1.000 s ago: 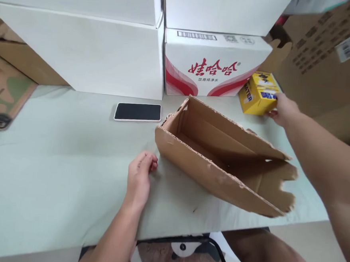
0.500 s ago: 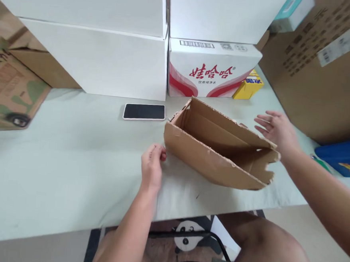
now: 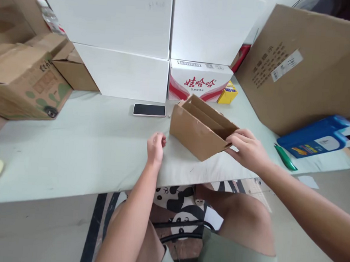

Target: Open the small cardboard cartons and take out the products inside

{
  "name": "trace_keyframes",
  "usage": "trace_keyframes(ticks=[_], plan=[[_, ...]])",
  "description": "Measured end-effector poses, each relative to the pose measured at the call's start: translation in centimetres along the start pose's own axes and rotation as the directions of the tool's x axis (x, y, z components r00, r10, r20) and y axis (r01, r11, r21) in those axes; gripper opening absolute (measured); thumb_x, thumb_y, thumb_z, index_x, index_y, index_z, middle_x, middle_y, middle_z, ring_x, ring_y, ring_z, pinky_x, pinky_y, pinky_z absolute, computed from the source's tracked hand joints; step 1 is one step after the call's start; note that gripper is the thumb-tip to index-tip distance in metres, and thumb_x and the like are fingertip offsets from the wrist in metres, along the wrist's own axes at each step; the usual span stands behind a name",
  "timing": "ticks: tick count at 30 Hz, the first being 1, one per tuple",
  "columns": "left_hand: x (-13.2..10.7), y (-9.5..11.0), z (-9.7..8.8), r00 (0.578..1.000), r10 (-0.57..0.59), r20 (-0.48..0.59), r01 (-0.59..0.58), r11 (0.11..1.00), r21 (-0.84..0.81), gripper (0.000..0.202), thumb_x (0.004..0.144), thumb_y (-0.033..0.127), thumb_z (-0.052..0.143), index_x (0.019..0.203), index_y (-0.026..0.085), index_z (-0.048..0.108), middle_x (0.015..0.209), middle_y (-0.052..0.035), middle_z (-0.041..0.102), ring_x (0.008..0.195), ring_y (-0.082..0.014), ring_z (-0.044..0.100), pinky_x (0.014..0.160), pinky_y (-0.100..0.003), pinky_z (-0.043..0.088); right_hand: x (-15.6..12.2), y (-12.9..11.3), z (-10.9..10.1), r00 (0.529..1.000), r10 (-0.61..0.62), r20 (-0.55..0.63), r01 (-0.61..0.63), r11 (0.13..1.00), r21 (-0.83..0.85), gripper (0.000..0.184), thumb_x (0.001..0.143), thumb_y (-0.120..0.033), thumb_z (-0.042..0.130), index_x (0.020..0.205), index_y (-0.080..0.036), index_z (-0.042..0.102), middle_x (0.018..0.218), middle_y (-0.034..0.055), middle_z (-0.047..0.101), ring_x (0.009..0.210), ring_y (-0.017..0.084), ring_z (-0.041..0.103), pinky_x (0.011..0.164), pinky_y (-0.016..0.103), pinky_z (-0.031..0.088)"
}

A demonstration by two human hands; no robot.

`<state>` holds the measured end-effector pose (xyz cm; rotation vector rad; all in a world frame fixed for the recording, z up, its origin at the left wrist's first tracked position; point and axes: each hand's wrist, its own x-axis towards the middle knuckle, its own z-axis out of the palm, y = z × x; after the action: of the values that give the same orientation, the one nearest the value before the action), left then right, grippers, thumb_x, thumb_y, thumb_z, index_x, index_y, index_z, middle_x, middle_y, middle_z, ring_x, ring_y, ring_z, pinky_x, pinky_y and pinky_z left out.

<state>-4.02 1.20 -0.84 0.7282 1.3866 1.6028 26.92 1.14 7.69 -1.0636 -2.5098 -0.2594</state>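
Observation:
A narrow open-topped cardboard box point(image 3: 194, 134) stands at an angle on the table, its upper edges rough and torn. At its right end my right hand point(image 3: 245, 148) is closed on the edge, fingers at the rim and thumb lower down. My left hand point(image 3: 156, 145) is curled closed just left of the box, apart from it. The inside of that fist is hidden, so I cannot tell if it holds anything. A phone point(image 3: 149, 110) with a dark screen lies behind my left hand.
White boxes point(image 3: 119, 73) and a red-lettered carton point(image 3: 199, 83) line the back, beside a small yellow box point(image 3: 228, 93). Brown cartons point(image 3: 31, 85) stand left. At right are a large cardboard panel point(image 3: 302, 68), a blue bottle point(image 3: 315, 137) and a green object point(image 3: 285, 158).
My right hand has come in from beside the box and closed on its right end. The view has shifted, bringing more of the table's right side into sight. My left hand stays curled.

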Motion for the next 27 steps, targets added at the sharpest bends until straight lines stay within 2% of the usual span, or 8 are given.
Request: trace_keyframes(ticks=[3,5,10,13,15,20,24,27], plan=[[-0.3,0.4,0.1,1.000,-0.001,0.012,0.001,1.000,-0.017,0.029,0.067,0.049,0.059,0.059,0.021,0.056,0.058,0.0012,0.051,0.057,-0.0111,0.047,0.056,-0.024,0.037,-1.2,0.6,-1.6,0.984,0.139,-0.113,-0.139,0.990,0.009,0.020,0.102,-0.042,0.060,0.089,-0.026,0.063,0.087,0.0069,0.075,0.085,0.025,0.068,0.076,0.040,0.056],[-0.4,0.5,0.1,1.000,-0.005,0.024,0.005,1.000,-0.026,0.029,0.068,0.049,0.059,0.060,0.021,0.057,0.058,0.0011,0.052,0.057,-0.0112,0.048,0.056,-0.025,0.037,-2.2,1.8,-3.4,0.934,0.291,-0.208,-0.305,0.952,-0.037,0.019,0.096,-0.042,0.066,0.085,-0.027,0.061,0.086,0.0079,0.075,0.081,0.027,0.068,0.075,0.042,0.055],[-0.4,0.6,0.2,0.999,-0.015,0.046,0.017,0.999,-0.046,0.029,0.071,0.048,0.059,0.061,0.021,0.056,0.060,0.0010,0.053,0.059,-0.0114,0.049,0.058,-0.025,0.038,-2.7,6.8,-6.5,0.685,0.624,-0.377,-0.704,0.700,-0.121,0.031,0.065,-0.025,0.081,0.070,-0.028,0.051,0.081,0.0103,0.072,0.086,0.031,0.065,0.084,0.049,0.050],[-0.1,0.5,0.4,0.999,-0.024,0.048,0.027,0.998,-0.057,0.028,0.071,0.047,0.060,0.061,0.021,0.054,0.062,0.0009,0.053,0.059,-0.0113,0.048,0.058,-0.024,0.037,-1.5,9.5,-6.0,0.587,0.736,-0.337,-0.806,0.568,-0.164,0.036,0.063,-0.019,0.079,0.068,-0.029,0.045,0.082,0.0123,0.070,0.092,0.032,0.062,0.089,0.048,0.047],[0.1,0.4,0.6,0.998,-0.032,0.051,0.035,0.997,-0.062,0.028,0.070,0.047,0.060,0.061,0.021,0.055,0.061,0.0011,0.052,0.059,-0.0113,0.047,0.058,-0.024,0.037,-0.5,10.6,-4.8,0.582,0.775,-0.246,-0.812,0.544,-0.210,0.034,0.070,-0.023,0.076,0.071,-0.030,0.043,0.088,0.0145,0.071,0.100,0.032,0.061,0.093,0.046,0.046],[0.3,-0.1,1.1,0.997,-0.055,0.051,0.057,0.997,-0.056,0.030,0.071,0.049,0.059,0.061,0.021,0.057,0.061,0.0011,0.052,0.060,-0.0117,0.047,0.059,-0.025,0.036,2.7,12.8,-0.5,0.628,0.777,-0.045,-0.744,0.582,-0.329,0.020,0.086,-0.028,0.064,0.083,-0.028,0.045,0.107,0.0174,0.071,0.110,0.030,0.056,0.090,0.041,0.042],[0.4,-0.4,1.2,0.995,-0.074,0.060,0.076,0.996,-0.036,0.031,0.073,0.050,0.061,0.062,0.021,0.057,0.062,0.0005,0.053,0.062,-0.0125,0.048,0.060,-0.027,0.037,4.7,15.1,1.9,0.634,0.773,-0.025,-0.731,0.589,-0.343,0.005,0.091,-0.031,0.058,0.093,-0.027,0.054,0.117,0.0187,0.068,0.116,0.030,0.052,0.081,0.042,0.038],[0.8,-0.5,1.1,0.994,-0.086,0.063,0.088,0.996,-0.023,0.030,0.074,0.049,0.060,0.063,0.021,0.058,0.063,0.0003,0.054,0.063,-0.0130,0.048,0.062,-0.027,0.037,4.2,17.2,2.2,0.591,0.805,-0.053,-0.758,0.531,-0.379,0.007,0.091,-0.032,0.057,0.095,-0.026,0.056,0.118,0.0204,0.068,0.116,0.032,0.052,0.081,0.043,0.038]])
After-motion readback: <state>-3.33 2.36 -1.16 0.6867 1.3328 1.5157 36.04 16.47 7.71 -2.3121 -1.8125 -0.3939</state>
